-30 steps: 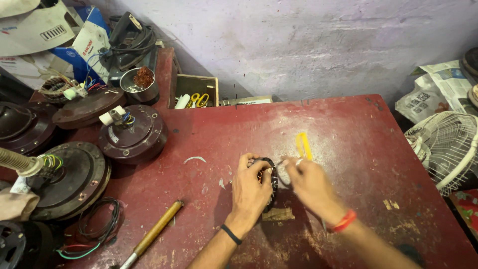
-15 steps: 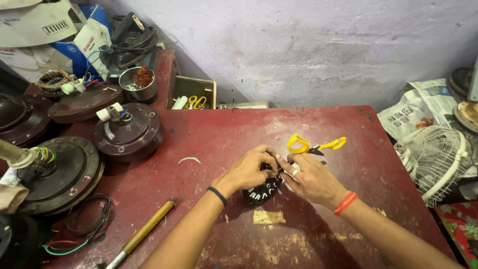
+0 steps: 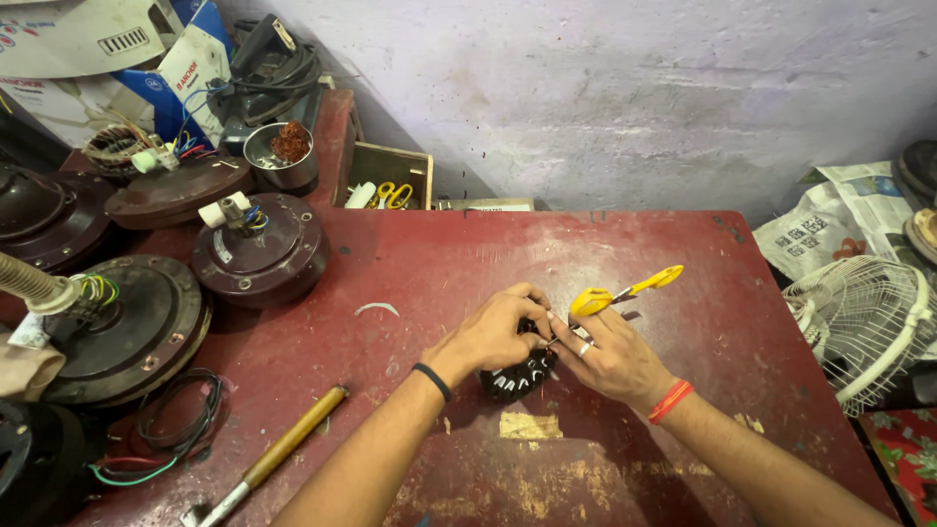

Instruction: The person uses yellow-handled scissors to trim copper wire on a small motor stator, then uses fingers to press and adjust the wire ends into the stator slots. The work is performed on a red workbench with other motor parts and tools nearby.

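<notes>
head | metal bowl (image 3: 280, 156) holds copper wire, wooden box (image 3: 388, 176) holds yellow-handled scissors | left hand (image 3: 493, 335) pinches black stator (image 3: 517, 376) on red table (image 3: 439, 263) centre | right hand (image 3: 613, 356) fingers closed on yellow-handled cutter (image 3: 625, 293), touching stator | vs earlier: hands, cutter nearly unchanged, cutter handles slightly lower

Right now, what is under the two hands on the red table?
A small black round part with white marks shows below the left hand and right hand. Its top is covered by the fingers. Yellow-handled scissors stick out above.
</notes>
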